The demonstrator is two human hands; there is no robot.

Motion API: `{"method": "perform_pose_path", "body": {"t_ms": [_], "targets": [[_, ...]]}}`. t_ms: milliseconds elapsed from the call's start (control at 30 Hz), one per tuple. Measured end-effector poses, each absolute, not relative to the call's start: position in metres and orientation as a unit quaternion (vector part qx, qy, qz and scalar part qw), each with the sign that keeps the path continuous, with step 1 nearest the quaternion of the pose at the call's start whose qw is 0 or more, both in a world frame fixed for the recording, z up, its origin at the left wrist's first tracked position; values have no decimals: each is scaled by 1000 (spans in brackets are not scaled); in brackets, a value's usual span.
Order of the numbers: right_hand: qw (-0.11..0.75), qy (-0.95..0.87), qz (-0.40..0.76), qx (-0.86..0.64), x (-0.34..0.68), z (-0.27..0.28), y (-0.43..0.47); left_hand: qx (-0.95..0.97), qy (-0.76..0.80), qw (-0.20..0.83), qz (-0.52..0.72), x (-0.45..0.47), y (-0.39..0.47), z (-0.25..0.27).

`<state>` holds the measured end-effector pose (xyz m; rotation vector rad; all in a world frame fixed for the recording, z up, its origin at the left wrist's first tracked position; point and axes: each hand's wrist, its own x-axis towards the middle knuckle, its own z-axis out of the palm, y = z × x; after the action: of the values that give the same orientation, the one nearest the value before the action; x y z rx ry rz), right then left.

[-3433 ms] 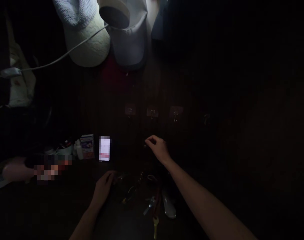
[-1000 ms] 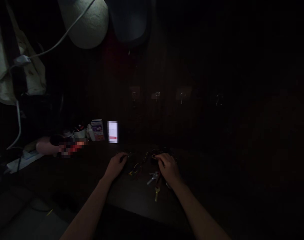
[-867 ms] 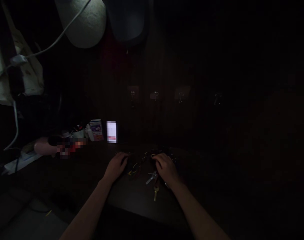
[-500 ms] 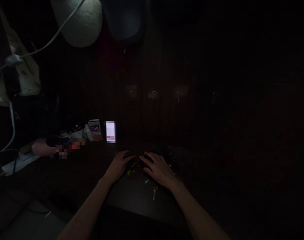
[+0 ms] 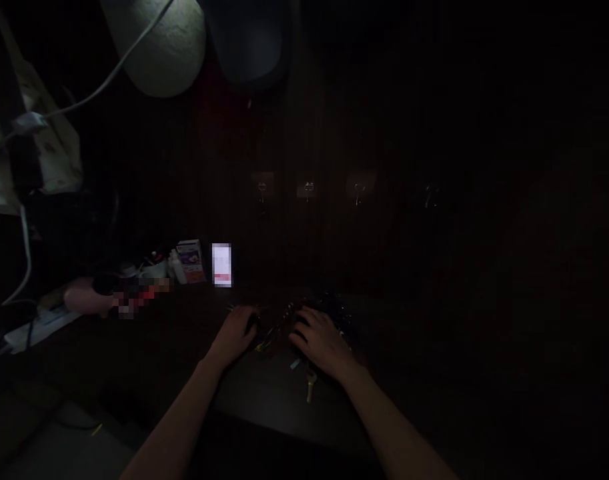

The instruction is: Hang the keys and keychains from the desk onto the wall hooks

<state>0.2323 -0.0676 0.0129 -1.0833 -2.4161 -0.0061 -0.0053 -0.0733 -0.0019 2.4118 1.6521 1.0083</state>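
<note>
My left hand (image 5: 237, 337) rests low over the dark tabletop (image 5: 264, 393), fingers bent and a gap showing between them and the thumb. Thin pale tips of something stick out beyond it. Between the hands lie coloured cords (image 5: 267, 341), yellow-green and reddish. My right hand (image 5: 323, 340) lies spread, palm down, over a dark heap of shiny small items (image 5: 334, 310) that I cannot make out singly. A brass-coloured key (image 5: 311, 385) is on the table just below this hand, with a small pale piece (image 5: 295, 364) beside it. What is under both palms is hidden.
A lit phone screen (image 5: 221, 265) stands behind my left hand, beside a small printed box (image 5: 191, 261) and a white bottle (image 5: 177, 267). Further left lies a pink rounded object (image 5: 87, 296). Several metal clips (image 5: 309, 187) line the dark back surface. A white cable (image 5: 109, 77) hangs upper left.
My left hand's fingers have drawn back from the middle and bent. My right hand has shifted slightly right, uncovering more of the cords and shiny bits between the hands.
</note>
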Motion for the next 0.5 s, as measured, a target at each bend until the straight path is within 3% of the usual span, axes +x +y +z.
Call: {"method": "perform_pose_path", "body": {"t_ms": [367, 500], "targets": [[348, -862, -28, -367, 235, 14, -68, 773, 510, 9, 376, -7, -78, 2], [383, -853, -46, -353, 233, 22, -71, 762, 520, 53, 383, -7, -80, -1]]}}
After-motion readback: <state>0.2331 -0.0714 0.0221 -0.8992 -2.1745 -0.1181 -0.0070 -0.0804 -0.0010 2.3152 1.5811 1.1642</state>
